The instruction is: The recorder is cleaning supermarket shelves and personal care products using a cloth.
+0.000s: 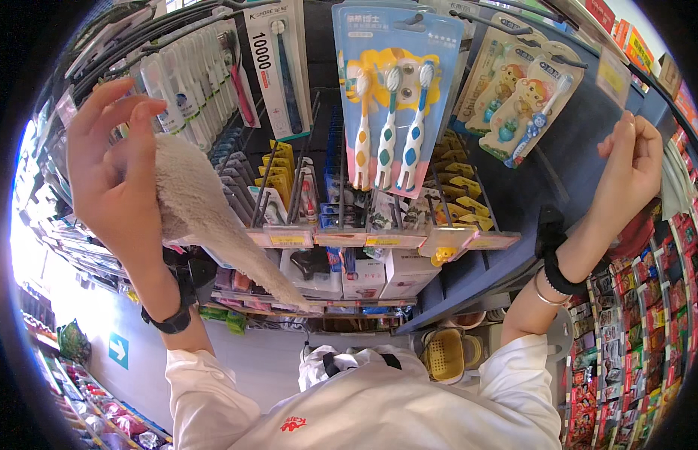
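My left hand (115, 163) is raised before the toothbrush rack, gripping a beige fleecy cloth (197, 185). The cloth hangs in a long taper toward the lower shelf and hides part of the goods behind it. Over at the blue side panel (517, 191), my right hand (630, 157) is up with its fingers curled in, and nothing shows in it. Just above its fingertips hangs a clear tag holder (612, 79). Between my hands, a three-pack of children's toothbrushes (391, 101) hangs on a hook. Children's toothbrush packs (529, 101) hang nearer my right hand.
Metal hooks stick out toward me, one holding a boxed toothbrush (278, 73). Rows of cased toothbrushes (180, 95) hang behind my left hand. A price strip (340, 239) edges the rack, with boxes (408, 273) below. A yellow basket (443, 354) stands low, and snack shelves (619, 337) line the right.
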### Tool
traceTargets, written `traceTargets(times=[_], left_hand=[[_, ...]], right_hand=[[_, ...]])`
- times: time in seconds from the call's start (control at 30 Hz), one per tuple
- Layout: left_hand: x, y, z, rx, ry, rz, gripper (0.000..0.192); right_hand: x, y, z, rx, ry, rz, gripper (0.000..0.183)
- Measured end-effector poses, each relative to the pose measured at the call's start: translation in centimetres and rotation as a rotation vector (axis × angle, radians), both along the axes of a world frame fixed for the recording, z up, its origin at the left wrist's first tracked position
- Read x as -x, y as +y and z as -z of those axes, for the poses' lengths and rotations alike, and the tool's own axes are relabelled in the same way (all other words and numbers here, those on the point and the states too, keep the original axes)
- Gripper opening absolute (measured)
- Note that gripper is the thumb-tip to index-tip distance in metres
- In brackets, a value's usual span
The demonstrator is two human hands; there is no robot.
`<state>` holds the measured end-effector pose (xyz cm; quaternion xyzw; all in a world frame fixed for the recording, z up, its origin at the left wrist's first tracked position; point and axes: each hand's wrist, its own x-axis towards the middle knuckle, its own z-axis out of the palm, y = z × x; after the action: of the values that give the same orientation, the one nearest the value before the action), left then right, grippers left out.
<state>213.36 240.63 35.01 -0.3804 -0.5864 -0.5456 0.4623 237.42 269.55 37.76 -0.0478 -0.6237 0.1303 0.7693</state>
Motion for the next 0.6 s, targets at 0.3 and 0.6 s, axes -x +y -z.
traceTargets(times=[0.3,0.6], left_hand=[[-3.3,4.0,0.1,0.202,0.04,0.271,0.019],[-8.1,11.1,-1.3,0.4,0.25,0.539,0.032]], right_hand=[[0.2,-1.2,-1.6,-0.267,-0.173,0.511,0.026],[-0.4,-0.5,-2.4,-0.384,-0.264,0.627,0.032]])
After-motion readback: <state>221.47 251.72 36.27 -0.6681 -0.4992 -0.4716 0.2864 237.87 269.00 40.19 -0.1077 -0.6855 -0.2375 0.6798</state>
